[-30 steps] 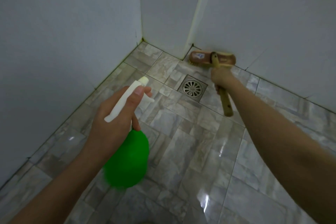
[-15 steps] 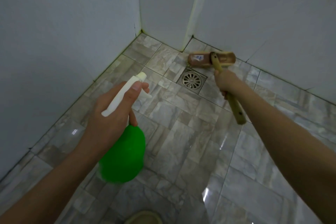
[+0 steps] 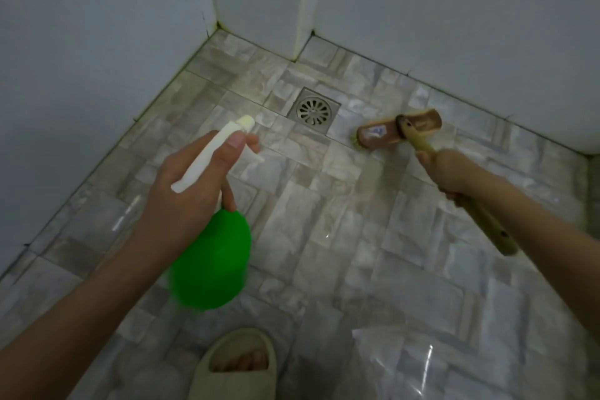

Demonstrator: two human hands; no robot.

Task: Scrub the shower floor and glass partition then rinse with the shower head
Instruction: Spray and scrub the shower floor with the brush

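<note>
Glossy grey stone-patterned tiles covered the shower floor (image 3: 324, 253), which met plain white walls (image 3: 97, 42) at the far corner. The left hand (image 3: 191, 191) gripped the white trigger of a round green plastic spray bottle (image 3: 211, 263). A beige slipper (image 3: 237, 364) stood at the near edge. The right hand (image 3: 451, 172) clasped the wooden handle of an oblong brown brush (image 3: 383, 135), bristles down just right of the square metal drain (image 3: 313, 109).

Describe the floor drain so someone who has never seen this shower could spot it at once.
Look at the tiled floor near the far corner where the walls meet. There, just left of the brush, sits the drain. It is the only metal piece: a square plate with a round, slotted grate, set among stone-patterned tiles.
</note>
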